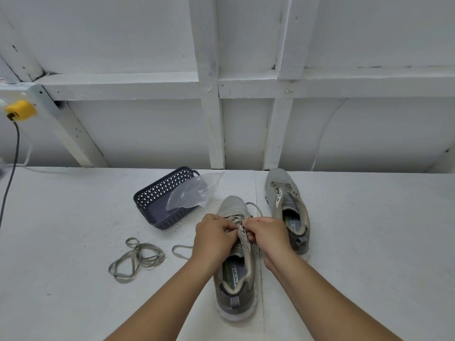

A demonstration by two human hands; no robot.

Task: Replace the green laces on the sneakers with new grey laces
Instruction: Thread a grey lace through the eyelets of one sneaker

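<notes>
From the head view, the left hand [213,233] and right hand [265,234] met over the eyelets of the near grey mesh sneaker [234,262], fingers curled and pinching its lace [240,226]; the far grey sneaker [286,207] stood unlaced just beside; a loose greenish lace [136,259] lay coiled on the white table [61,230]; judged best to keep the lace flat, both ends even.

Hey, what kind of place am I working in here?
Probably a shed, garage or workshop rather than a living room: a bare white-painted wall with exposed framing, a plain white worktop, and a yellow plug with its cord at the left.
</notes>
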